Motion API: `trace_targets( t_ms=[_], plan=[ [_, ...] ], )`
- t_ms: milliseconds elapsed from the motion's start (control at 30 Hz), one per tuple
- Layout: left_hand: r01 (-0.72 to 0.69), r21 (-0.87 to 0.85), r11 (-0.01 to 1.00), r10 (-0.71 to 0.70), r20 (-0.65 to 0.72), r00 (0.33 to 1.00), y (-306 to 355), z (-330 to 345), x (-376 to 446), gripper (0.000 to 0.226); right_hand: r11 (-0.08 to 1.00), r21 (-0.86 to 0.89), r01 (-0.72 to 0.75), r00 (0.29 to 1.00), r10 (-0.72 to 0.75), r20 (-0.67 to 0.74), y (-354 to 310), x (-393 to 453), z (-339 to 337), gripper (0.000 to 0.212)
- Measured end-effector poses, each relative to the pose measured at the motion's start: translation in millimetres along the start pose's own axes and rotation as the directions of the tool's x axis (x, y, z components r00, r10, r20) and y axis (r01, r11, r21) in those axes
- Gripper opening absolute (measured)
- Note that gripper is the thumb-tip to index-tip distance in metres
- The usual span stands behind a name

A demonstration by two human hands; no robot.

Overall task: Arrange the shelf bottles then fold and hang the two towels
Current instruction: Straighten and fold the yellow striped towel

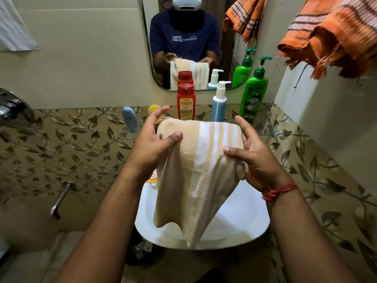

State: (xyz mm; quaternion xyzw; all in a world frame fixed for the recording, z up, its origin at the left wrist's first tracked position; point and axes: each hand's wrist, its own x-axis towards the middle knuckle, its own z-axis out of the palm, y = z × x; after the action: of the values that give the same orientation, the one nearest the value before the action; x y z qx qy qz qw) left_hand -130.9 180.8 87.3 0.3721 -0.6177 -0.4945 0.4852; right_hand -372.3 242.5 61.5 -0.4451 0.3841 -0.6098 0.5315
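Note:
A beige towel with white stripes hangs folded over between my hands, above the white sink. My left hand holds its left top corner, thumb pressed on the cloth. My right hand pinches the right top corner with thumb and fingers. An orange striped towel hangs at the upper right. On the glass shelf behind stand a red bottle, a blue pump bottle and a green pump bottle. A small blue bottle and a yellow one stand to the left.
A mirror on the wall shows a person and the towel. A chrome tap and a pipe are at the left. A white cloth hangs at the top left. A white ledge juts out on the right.

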Motion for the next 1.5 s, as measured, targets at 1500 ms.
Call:
trace_targets(
  t_ms=[1500],
  plan=[
    [-0.168, 0.455, 0.874, 0.289, -0.211, 0.934, 12, -2, 12, 0.034, 0.817, -0.472, 0.332, 0.890, -0.437, -0.130, -13, -2, 31, 0.055]
  ],
)
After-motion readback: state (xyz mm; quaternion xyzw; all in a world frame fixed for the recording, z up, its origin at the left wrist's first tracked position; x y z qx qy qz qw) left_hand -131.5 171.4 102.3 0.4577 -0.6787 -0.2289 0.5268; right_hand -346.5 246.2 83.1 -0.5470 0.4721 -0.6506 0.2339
